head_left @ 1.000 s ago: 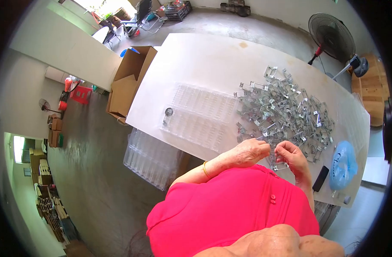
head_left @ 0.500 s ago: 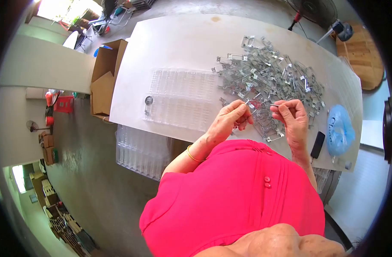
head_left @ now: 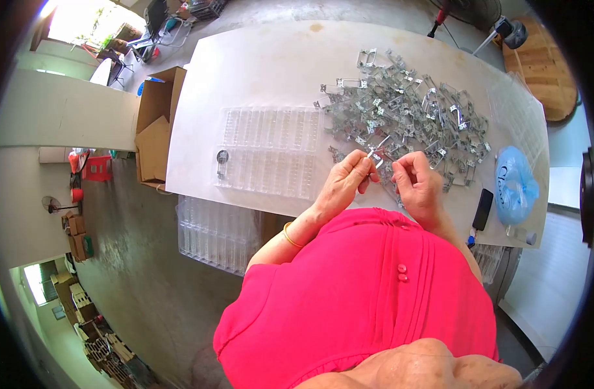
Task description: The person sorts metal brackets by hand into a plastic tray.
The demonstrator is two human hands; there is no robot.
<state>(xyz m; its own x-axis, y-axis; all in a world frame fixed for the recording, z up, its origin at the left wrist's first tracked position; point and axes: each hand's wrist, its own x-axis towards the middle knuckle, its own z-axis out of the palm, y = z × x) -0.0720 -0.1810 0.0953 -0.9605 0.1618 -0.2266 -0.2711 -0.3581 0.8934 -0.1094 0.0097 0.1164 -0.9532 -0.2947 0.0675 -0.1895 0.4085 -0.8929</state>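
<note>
My left hand [head_left: 346, 177] is closed in a pinch on a small shiny metal bracket [head_left: 376, 155], which sticks up from the fingertips. Just to its right, my right hand [head_left: 419, 188] has thumb and fingers pressed together. Whatever is between those fingertips is too small to make out. Beyond both hands spreads a heap of metal brackets [head_left: 407, 107], many of them tangled together. Left of the hands lies a clear plastic tray [head_left: 267, 170] with rows of narrow slots. On its left edge rests a small metal piece with a round dark end [head_left: 222, 157].
The white table [head_left: 258, 65] has a blue plastic bag [head_left: 514, 188] and a black phone [head_left: 483, 209] at its right. More clear trays [head_left: 216, 233] are stacked below its front edge. An open cardboard box [head_left: 155, 129] stands at the left; a fan [head_left: 472, 16] stands behind.
My right hand has moved left and slightly down, closer to my left hand. The thin metal piece seen at its fingertips before no longer shows there. The bracket in my left hand shows more clearly.
</note>
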